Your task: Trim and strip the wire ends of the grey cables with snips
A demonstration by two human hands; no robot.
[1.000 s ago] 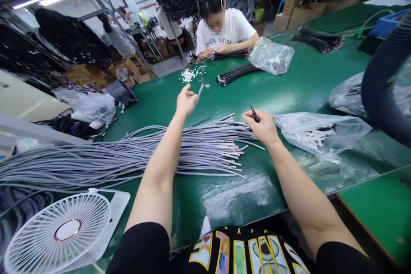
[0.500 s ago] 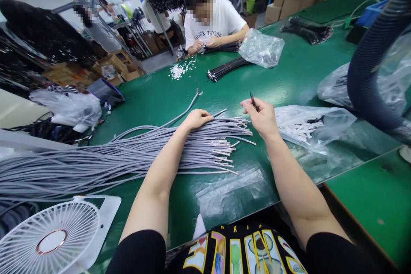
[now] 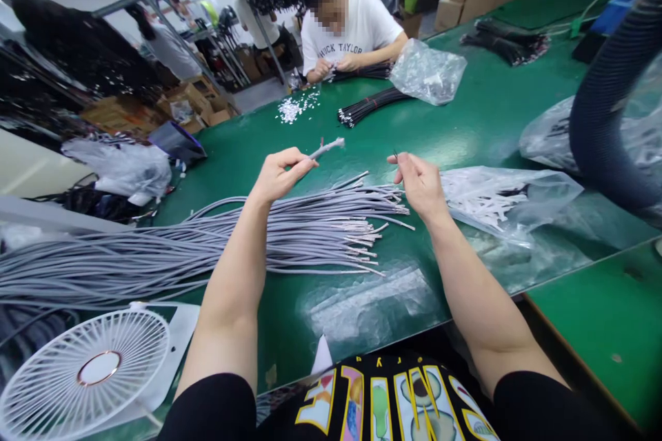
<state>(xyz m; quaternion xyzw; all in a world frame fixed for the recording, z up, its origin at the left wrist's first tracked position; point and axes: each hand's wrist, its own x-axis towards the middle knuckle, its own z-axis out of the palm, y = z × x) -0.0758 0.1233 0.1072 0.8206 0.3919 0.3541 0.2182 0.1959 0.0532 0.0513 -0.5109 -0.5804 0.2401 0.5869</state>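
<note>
Pinching a single grey cable (image 3: 325,149) between thumb and fingers, the left hand (image 3: 279,176) has its grip clamped just behind the cable's prepared end, where a short reddish wire sticks out. That end points toward the right hand (image 3: 423,186), whose grip is closed on a slim dark tool (image 3: 396,154), mostly hidden by the fingers; tool and cable are apart. Below the held cable, a spread of grey cables (image 3: 310,238) lies along the green counter (image 3: 486,131), pale ends rightward. Beside the right hand sits a clear plastic bag (image 3: 551,189) of white strips (image 3: 496,205). A white fan (image 3: 99,368) stands near the left forearm. Across the counter, a co-worker (image 3: 352,27) sits behind bundled black cables (image 3: 372,105) and scattered white bits (image 3: 291,109).
</note>
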